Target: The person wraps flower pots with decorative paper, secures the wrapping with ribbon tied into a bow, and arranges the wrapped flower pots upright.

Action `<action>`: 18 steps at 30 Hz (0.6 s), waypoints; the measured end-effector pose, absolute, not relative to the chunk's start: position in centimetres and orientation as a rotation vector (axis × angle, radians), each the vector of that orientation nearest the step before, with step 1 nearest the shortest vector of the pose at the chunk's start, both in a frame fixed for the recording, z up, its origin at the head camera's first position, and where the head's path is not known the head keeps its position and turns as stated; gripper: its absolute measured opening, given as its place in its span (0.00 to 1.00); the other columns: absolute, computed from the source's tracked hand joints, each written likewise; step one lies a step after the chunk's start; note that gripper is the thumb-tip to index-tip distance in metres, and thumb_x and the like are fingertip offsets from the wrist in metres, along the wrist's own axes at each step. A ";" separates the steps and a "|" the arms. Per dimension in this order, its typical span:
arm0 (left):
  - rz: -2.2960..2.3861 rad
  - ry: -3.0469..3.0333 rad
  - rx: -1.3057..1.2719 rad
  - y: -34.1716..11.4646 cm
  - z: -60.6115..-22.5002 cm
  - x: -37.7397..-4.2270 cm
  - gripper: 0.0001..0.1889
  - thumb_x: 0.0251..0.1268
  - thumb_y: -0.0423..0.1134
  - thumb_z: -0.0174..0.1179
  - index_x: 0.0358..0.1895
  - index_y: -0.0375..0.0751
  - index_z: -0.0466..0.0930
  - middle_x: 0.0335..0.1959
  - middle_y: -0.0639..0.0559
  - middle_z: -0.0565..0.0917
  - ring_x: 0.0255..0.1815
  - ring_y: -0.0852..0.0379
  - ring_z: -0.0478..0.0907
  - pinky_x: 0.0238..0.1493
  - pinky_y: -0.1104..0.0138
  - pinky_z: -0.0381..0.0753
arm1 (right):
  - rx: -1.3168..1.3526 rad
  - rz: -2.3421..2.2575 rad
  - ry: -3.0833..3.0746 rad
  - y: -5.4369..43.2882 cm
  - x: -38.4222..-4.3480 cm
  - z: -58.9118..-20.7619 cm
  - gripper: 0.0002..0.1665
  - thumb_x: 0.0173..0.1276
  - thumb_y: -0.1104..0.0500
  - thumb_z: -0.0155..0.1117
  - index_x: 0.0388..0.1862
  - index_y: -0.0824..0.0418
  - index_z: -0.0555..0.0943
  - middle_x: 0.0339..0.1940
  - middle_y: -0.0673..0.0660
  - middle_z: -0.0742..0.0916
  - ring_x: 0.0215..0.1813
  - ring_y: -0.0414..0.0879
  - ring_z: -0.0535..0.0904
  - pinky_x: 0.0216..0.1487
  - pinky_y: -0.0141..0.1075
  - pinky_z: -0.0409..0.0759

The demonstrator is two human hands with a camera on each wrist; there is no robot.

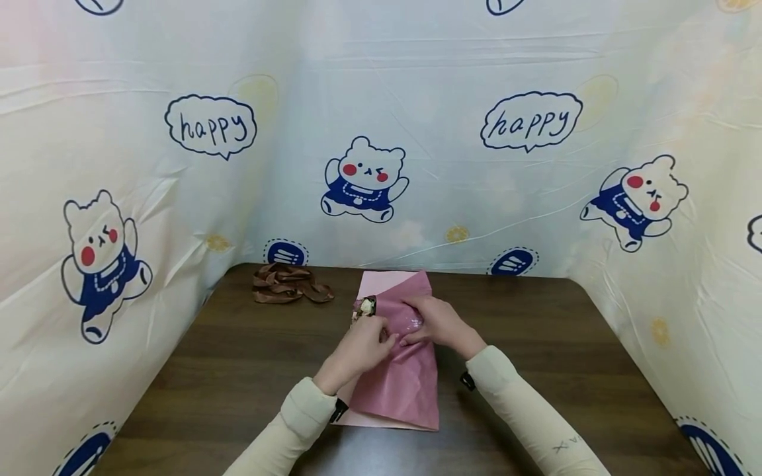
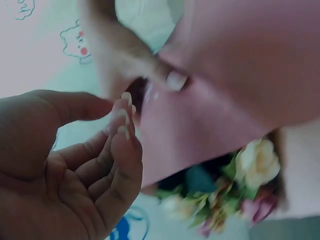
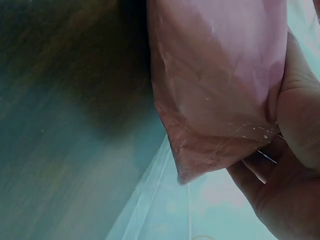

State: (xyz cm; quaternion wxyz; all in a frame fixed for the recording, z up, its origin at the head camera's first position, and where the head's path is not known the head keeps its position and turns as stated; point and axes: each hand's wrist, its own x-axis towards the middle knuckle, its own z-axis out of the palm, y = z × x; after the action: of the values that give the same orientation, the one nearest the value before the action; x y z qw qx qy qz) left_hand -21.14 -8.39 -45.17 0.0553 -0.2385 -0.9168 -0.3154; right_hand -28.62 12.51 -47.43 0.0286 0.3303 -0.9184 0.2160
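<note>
Pink wrapping paper lies folded round a small bouquet of flowers. Cream and mauve blooms with green leaves show at its left edge, while the stems are hidden. My right hand grips the paper from the right, thumb on its face and fingers partly hidden behind in the left wrist view. A shiny clear patch shows on the paper beside this hand. My left hand hovers at the near left of the bouquet, fingers loosely bent, with nothing visible between thumb and fingertips.
A paler pink sheet lies beneath the wrapping paper on the dark wooden table. Coiled brown ribbon rests at the table's back left. A printed cloth hangs around the back and sides.
</note>
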 end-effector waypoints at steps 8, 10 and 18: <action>-1.281 -2.703 -0.807 -6.4 -47.6 -21.5 0.12 0.69 0.29 0.55 0.26 0.39 0.83 0.18 0.59 0.76 0.16 0.69 0.68 0.19 0.74 0.70 | 1.091 0.653 -2.805 12.3 -28.3 -46.9 0.42 0.46 0.48 0.87 0.61 0.58 0.80 0.48 0.51 0.87 0.45 0.44 0.82 0.47 0.44 0.82; -1.334 -2.679 -0.767 -6.1 -47.8 -21.6 0.13 0.70 0.29 0.54 0.26 0.38 0.83 0.18 0.58 0.77 0.16 0.68 0.68 0.19 0.73 0.70 | 1.119 0.644 -2.776 12.2 -28.3 -46.7 0.39 0.46 0.50 0.87 0.57 0.58 0.81 0.44 0.50 0.87 0.42 0.44 0.81 0.45 0.44 0.82; -1.332 -2.706 -0.571 -5.6 -47.8 -21.9 0.19 0.72 0.33 0.54 0.18 0.40 0.78 0.14 0.58 0.75 0.14 0.66 0.67 0.17 0.73 0.67 | 1.198 0.625 -2.712 12.1 -28.6 -46.9 0.37 0.44 0.48 0.88 0.51 0.57 0.80 0.40 0.49 0.85 0.40 0.44 0.80 0.45 0.43 0.81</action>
State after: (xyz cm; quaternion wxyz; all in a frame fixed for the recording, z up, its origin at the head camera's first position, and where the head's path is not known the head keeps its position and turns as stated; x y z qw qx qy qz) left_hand -21.86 -5.64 -47.77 0.0359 -0.1858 -0.8810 -0.4335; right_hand -28.57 12.09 -46.91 0.0556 0.3947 -0.8937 0.2058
